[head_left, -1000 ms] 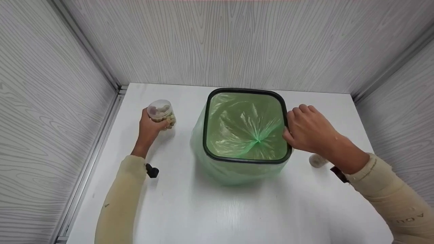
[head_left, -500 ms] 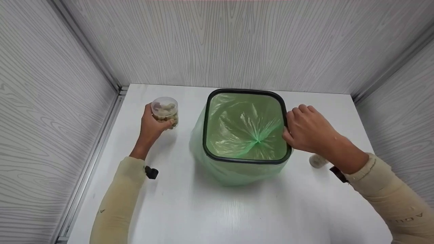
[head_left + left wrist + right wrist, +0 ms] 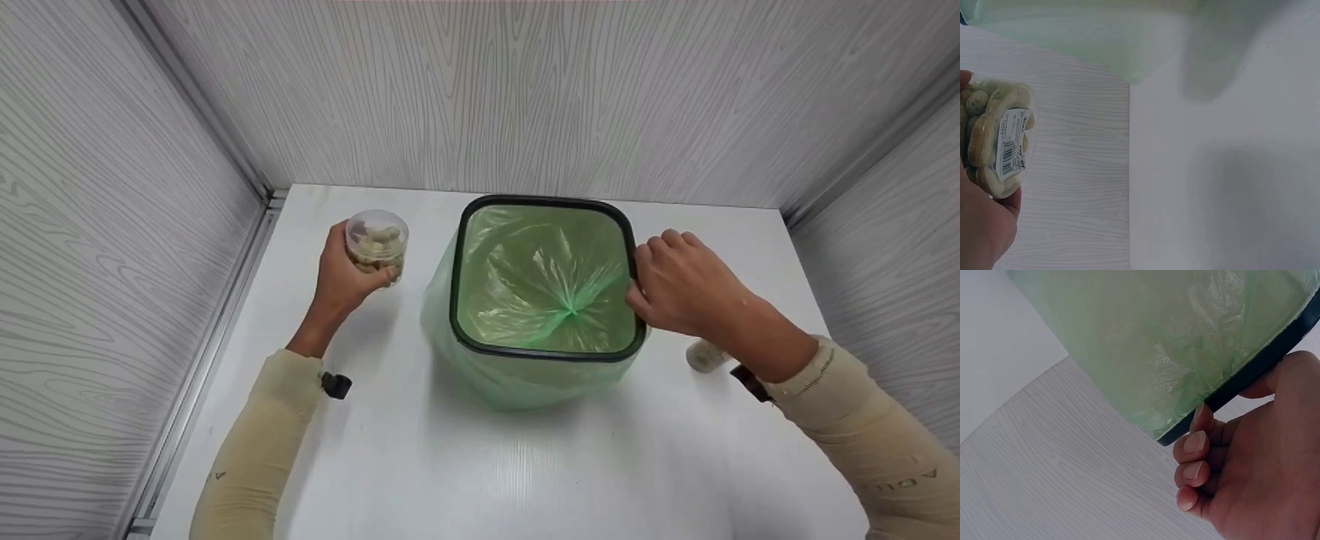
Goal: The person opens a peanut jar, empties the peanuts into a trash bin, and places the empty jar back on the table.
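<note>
Above the table's left side my left hand [image 3: 343, 271] grips a clear plastic jar [image 3: 378, 241] of pale, oblong, nut-like pieces. In the left wrist view the jar's base [image 3: 1012, 138], with a white barcode label, faces the camera. A bin [image 3: 544, 349] with a black squarish rim, lined with a thin green bag [image 3: 517, 285], stands in the middle of the table. The bag has a gathered knot inside, right of centre. My right hand [image 3: 686, 285] holds the rim's right side; in the right wrist view its fingers curl round the black rim [image 3: 1230, 391].
A small pale round-ended object [image 3: 703, 355] lies right of the bin, partly hidden under my right wrist. The white table [image 3: 525, 472] is enclosed by grey wood-grain panels [image 3: 465, 90] at the back and both sides.
My left hand has moved right and slightly away from me with the jar, closer to the bin. The right hand stays on the rim, and the bin has not moved.
</note>
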Demonstrator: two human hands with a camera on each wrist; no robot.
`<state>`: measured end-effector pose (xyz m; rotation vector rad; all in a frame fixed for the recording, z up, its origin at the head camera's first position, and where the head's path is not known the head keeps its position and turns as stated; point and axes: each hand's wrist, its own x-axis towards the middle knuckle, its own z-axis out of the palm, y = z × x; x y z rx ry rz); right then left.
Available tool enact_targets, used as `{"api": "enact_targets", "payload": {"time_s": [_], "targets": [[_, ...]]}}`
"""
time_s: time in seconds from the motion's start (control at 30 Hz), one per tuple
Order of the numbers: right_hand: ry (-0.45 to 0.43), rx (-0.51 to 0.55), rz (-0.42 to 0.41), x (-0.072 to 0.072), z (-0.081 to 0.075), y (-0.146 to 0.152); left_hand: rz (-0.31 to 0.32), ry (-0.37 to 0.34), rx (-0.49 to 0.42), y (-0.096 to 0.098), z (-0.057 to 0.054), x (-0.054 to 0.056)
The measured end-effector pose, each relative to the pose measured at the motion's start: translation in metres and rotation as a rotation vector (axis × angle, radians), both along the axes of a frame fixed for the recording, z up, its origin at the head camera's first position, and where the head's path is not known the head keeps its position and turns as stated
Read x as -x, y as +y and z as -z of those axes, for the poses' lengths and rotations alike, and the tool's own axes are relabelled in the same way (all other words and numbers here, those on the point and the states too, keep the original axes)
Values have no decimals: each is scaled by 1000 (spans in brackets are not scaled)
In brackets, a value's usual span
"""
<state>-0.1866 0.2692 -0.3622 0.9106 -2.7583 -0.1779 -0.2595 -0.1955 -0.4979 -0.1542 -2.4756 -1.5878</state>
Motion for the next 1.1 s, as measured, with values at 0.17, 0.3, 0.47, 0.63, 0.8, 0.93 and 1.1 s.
{"api": "enact_targets", "payload": {"time_s": [0.17,0.3,0.47,0.63,0.8,0.93,1.1], "targets": [[-23,-5,9,0,-1,0,16,56,24,3,-11,-6],[-36,-14,12,0,-2,-1,27,95,35,6,-17,-11],[-35,-15,11,0,-2,-1,25,133,57,9,-21,-16],[-15,-9,2,-1,-2,0,39,186,77,11,-28,-22],[5,-3,-6,-1,-2,0,53,250,99,12,-39,-26],[-7,-10,5,-1,-2,0,65,279,118,14,-44,-30],[-26,-15,17,-1,-3,-1,74,310,164,16,-48,-34]]}}
